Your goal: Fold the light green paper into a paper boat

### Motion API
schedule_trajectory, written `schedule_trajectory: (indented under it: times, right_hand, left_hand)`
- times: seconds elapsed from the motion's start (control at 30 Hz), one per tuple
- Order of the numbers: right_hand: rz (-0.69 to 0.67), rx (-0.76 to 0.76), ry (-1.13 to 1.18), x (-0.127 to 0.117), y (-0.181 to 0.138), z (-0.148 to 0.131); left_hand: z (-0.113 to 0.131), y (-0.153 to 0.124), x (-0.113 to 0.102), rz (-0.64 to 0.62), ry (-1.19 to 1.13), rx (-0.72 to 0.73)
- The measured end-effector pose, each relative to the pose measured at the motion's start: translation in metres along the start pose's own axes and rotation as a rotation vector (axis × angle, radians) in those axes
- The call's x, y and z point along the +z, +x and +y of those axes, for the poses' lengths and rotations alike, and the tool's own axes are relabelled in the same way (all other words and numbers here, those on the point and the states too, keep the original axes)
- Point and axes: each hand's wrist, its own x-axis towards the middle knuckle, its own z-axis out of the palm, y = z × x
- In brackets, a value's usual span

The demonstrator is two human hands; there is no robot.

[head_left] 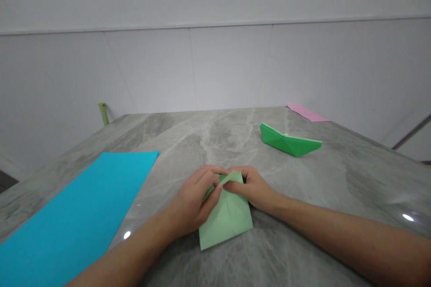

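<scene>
A light green folded paper [229, 219] lies tilted on the table, near the front middle. My left hand [198, 195] pinches its upper left edge, thumb and fingers closed on a folded flap. On the other side my right hand [252, 188] grips the upper right part, its thumb on top and its fingers behind the paper. Creases run down the paper's middle. The fingers hide part of the top fold. Beyond my right hand sits a bright green folded paper boat [289, 141], touched by neither hand.
A large blue paper sheet [87, 206] covers the table's left side. At the far right edge lies a pink paper [309, 113]. A yellow-green strip-like object [103, 113] stands by the far left edge. The grey marble-patterned table [202, 136] ends at a white wall.
</scene>
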Motion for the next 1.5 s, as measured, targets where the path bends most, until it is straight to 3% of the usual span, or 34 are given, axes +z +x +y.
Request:
schedule_trajectory:
  times: [0.73, 1.0, 1.1, 1.2, 1.27, 1.37, 1.5]
  right_hand:
    - [0.014, -0.014, -0.002, 0.002, 0.000, 0.000]
    - [0.121, -0.025, 0.014, -0.001, 0.000, 0.000]
    - [0.188, -0.045, 0.052, -0.002, 0.000, 0.001]
    - [0.249, -0.065, 0.076, -0.003, 0.002, 0.001]
    - [0.295, -0.089, 0.065, -0.003, 0.003, 0.000]
    - [0.329, -0.102, 0.031, -0.002, 0.004, 0.000]
    - [0.305, -0.080, -0.004, -0.002, 0.004, 0.002]
  left_hand:
    - [0.001, 0.001, -0.001, -0.010, 0.008, -0.007]
    - [0.005, 0.003, -0.005, 0.049, 0.002, -0.028]
    - [0.000, 0.004, -0.002, 0.213, -0.083, -0.187]
    - [-0.007, 0.007, 0.002, 0.380, -0.376, -0.481]
    - [-0.010, 0.010, 0.004, 0.379, -0.630, -0.643]
    - [-0.011, 0.013, 0.007, 0.270, -0.949, -0.792]
    - [-0.007, 0.013, 0.010, 0.235, -1.104, -0.914]
